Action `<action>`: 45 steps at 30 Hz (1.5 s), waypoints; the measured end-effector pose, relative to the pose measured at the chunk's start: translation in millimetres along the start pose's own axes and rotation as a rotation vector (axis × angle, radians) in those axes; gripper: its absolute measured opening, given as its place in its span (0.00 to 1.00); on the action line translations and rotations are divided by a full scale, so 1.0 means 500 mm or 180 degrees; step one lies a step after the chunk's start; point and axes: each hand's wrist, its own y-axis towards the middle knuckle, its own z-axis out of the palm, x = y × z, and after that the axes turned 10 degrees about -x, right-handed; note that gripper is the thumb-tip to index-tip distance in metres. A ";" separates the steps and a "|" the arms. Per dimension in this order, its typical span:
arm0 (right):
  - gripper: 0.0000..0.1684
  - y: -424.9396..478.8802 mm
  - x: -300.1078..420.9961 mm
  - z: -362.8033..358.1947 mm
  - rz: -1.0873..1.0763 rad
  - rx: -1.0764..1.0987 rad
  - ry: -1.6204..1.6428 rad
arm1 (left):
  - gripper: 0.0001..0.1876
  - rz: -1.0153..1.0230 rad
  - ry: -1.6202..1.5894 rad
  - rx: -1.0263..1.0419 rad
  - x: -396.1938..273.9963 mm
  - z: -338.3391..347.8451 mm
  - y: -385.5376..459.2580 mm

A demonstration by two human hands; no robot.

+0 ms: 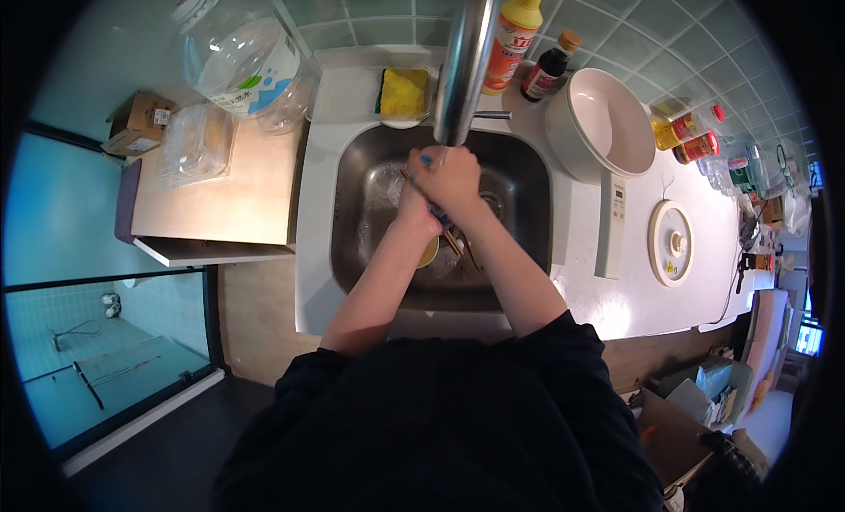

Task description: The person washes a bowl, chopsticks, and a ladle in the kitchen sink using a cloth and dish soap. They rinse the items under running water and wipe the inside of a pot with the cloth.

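My left hand [424, 216] and my right hand [454, 177] are pressed together over a stainless steel sink [528, 228], right under the metal faucet [462, 69]. Both are closed around wooden chopsticks [453, 242], whose ends stick out below my left hand and at the upper left. Small blue patches of something, perhaps a cloth, show between the fingers; most of it is hidden. A yellowish bowl [430, 254] lies in the sink below my left wrist, partly covered by the forearm. Near it is a thin dark utensil [472, 253]. Water wets the basin.
Behind the sink are a yellow sponge [404, 93] in a clear tray, an orange bottle with a yellow cap [511, 40] and a dark sauce bottle [549, 68]. Rightward stand a white pot [597, 126] and its lid [671, 243]. Plastic containers [197, 142] sit at left.
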 end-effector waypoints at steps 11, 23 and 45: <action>0.45 -0.021 -0.327 0.131 0.2628 0.1333 0.2134 | 0.22 0.0396 0.0145 -0.0070 -0.020 -0.019 -0.015; 0.16 -0.039 -0.163 -0.019 0.2445 0.0812 0.4282 | 0.18 0.0467 0.0182 0.1309 -0.008 -0.065 -0.058; 0.23 -0.025 -0.062 -0.091 0.0904 0.0864 0.2881 | 0.12 0.1782 0.2054 0.0103 -0.057 -0.090 -0.048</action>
